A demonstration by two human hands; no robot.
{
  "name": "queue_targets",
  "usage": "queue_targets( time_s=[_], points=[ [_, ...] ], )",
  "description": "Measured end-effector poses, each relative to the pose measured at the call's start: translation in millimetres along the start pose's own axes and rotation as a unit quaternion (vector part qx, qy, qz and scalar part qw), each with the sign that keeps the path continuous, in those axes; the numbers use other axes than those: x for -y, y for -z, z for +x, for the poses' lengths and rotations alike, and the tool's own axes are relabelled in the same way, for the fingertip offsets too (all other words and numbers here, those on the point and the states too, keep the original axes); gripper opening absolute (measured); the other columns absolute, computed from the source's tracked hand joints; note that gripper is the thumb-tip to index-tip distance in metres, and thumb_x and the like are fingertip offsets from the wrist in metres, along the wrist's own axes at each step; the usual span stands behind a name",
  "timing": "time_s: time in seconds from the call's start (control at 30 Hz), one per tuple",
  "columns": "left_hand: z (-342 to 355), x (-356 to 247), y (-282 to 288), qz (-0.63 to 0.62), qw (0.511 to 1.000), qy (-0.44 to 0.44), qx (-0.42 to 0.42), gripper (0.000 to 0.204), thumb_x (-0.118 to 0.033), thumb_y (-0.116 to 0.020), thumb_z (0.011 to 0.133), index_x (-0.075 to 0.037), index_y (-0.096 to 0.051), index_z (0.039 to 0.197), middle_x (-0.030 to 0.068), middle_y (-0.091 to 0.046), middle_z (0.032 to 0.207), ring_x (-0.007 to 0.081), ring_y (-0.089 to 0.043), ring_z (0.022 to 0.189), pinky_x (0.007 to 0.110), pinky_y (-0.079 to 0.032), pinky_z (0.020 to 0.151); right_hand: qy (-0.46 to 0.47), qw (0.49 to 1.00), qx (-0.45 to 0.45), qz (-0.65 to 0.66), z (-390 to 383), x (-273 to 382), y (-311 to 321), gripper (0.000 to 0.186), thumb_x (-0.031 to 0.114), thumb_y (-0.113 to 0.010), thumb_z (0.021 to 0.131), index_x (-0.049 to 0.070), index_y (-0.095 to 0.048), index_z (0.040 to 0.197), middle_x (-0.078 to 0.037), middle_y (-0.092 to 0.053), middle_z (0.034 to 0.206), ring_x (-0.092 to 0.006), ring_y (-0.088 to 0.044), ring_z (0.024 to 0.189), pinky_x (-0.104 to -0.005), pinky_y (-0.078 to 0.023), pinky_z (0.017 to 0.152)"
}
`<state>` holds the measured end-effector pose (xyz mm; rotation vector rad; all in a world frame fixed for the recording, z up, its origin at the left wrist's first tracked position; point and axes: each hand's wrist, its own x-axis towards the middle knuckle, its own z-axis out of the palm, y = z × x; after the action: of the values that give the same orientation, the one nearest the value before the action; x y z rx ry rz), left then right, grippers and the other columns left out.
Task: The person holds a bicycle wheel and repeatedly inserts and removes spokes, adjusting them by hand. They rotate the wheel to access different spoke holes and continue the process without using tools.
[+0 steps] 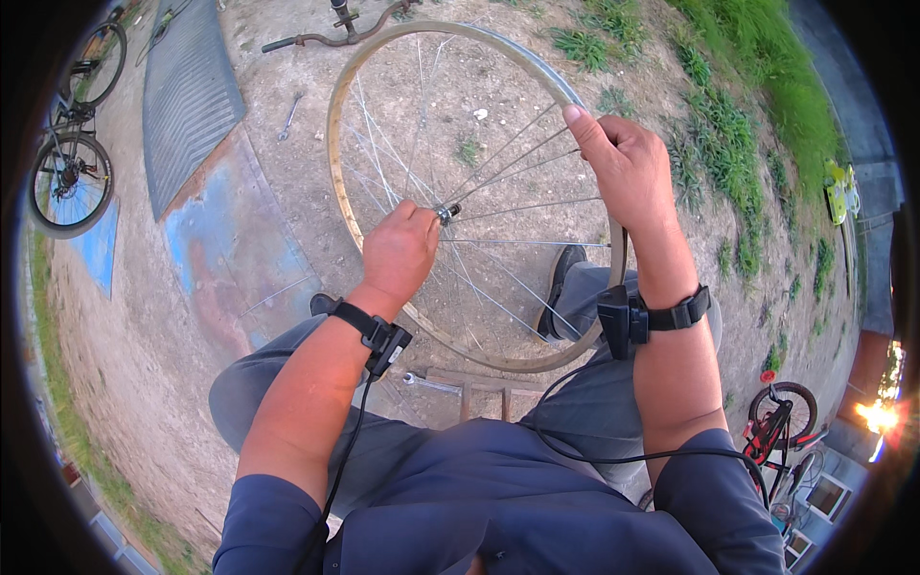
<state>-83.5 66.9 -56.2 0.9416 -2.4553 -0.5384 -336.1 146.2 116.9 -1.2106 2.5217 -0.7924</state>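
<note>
A bare bicycle wheel (337, 163) with thin metal spokes and a worn, tan rim is held in front of me, between my legs; I see no tyre on it. My left hand (401, 251) is closed at the wheel's hub (447, 213), its fingers around the near end of the axle, which they partly hide. Higher up on the right, my right hand (628, 163) grips the rim, thumb lying along its outer side and fingers curled inward by the spokes. Some of the right fingers are hidden behind the hand.
A spanner (289, 117) lies on the dirt, and another wrench (431, 384) rests beside a wooden frame (489, 385). Beyond the wheel is a rusty handlebar (321, 39). Blue-painted sheet metal (230, 230) lies at left. Bicycles (72, 182) stand far left, and a red one (770, 426) at right.
</note>
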Motion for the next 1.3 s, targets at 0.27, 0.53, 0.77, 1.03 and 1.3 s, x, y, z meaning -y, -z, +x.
queue_targets(
  time_s=[0.27,0.53,0.77,1.03,1.3],
  points=[
    [-1.3,1.9,1.7,0.006,1.000,-0.002,0.020,0.008,-0.017,-0.073,0.094,-0.010,-0.069,0.092,0.0085,-0.062,0.090,0.0323,-0.068,0.075,0.043,-0.055,0.065,-0.002,1.000,0.003,0.001,-3.3,2.5,1.4,0.070,0.063,-0.067,0.098,-0.001,-0.066,0.072,-0.006,-0.052,0.060,-0.0168,-0.049,0.061,-0.0366,-0.042,0.057],
    [-2.2,3.6,2.9,-0.006,1.000,0.006,0.024,0.008,-0.017,-0.073,0.096,-0.010,-0.069,0.095,0.0086,-0.063,0.091,0.0327,-0.069,0.077,0.043,-0.055,0.065,-0.012,1.000,-0.008,0.009,-1.2,5.1,-1.1,0.069,0.063,-0.068,0.094,-0.001,-0.067,0.070,-0.015,-0.056,0.059,-0.0281,-0.054,0.056,-0.0432,-0.047,0.058],
    [-2.4,5.0,2.6,0.011,0.999,0.008,0.034,0.008,-0.018,-0.072,0.096,-0.010,-0.069,0.095,0.0077,-0.064,0.092,0.0322,-0.069,0.077,0.042,-0.055,0.065,-0.009,1.000,-0.004,0.016,-3.3,6.2,0.6,0.068,0.062,-0.069,0.095,-0.002,-0.067,0.071,-0.016,-0.057,0.060,-0.0292,-0.055,0.057,-0.0432,-0.047,0.059],
    [-2.4,5.3,2.6,0.016,0.999,0.003,0.040,0.009,-0.018,-0.071,0.096,-0.011,-0.066,0.093,0.0086,-0.065,0.088,0.0330,-0.068,0.071,0.043,-0.055,0.062,0.029,0.999,-0.013,0.041,-4.3,2.3,-1.1,0.070,0.064,-0.064,0.099,-0.001,-0.071,0.076,-0.008,-0.063,0.066,-0.0171,-0.060,0.066,-0.0355,-0.048,0.062],
    [-0.6,6.2,1.3,0.050,0.997,-0.002,0.060,0.012,-0.021,-0.070,0.097,-0.011,-0.065,0.092,0.0086,-0.066,0.087,0.0328,-0.069,0.071,0.043,-0.056,0.061,0.015,0.998,-0.021,0.056,-2.4,2.4,-2.2,0.063,0.055,-0.071,0.096,-0.003,-0.067,0.072,-0.013,-0.054,0.059,-0.0244,-0.049,0.056,-0.0403,-0.044,0.056]
  ],
)
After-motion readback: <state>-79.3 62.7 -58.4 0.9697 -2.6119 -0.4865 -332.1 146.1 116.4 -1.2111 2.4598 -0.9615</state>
